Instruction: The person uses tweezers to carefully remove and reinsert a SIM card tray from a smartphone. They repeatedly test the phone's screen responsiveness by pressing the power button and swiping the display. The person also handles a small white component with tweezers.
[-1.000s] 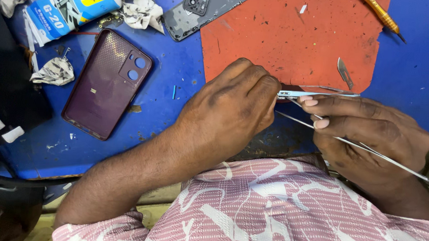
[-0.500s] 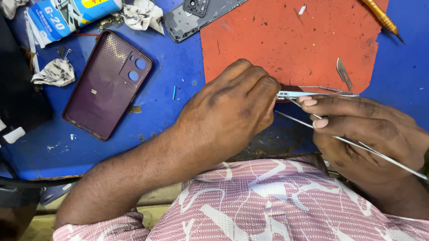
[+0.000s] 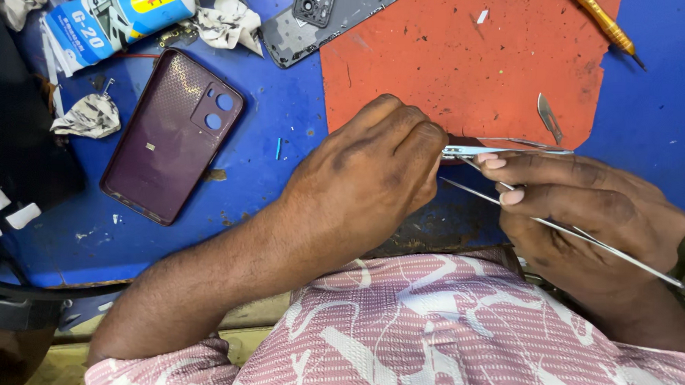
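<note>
My left hand point(image 3: 362, 182) is closed around the edge of a thin, silver-edged phone body point(image 3: 503, 151), held edge-on over the blue work surface point(image 3: 284, 130). My right hand point(image 3: 585, 212) pinches long metal tweezers point(image 3: 576, 231), whose tips point toward the phone's underside near my left fingers. Most of the phone is hidden behind my hands. A maroon phone back cover point(image 3: 170, 137) lies flat to the left of my left hand.
An orange mat point(image 3: 468, 64) lies behind the hands with a scalpel blade point(image 3: 548, 116) on it. A grey phone frame point(image 3: 318, 17), a glue tube box point(image 3: 113, 21), crumpled tissues point(image 3: 87, 115) and a yellow-handled tool point(image 3: 606, 27) sit at the back.
</note>
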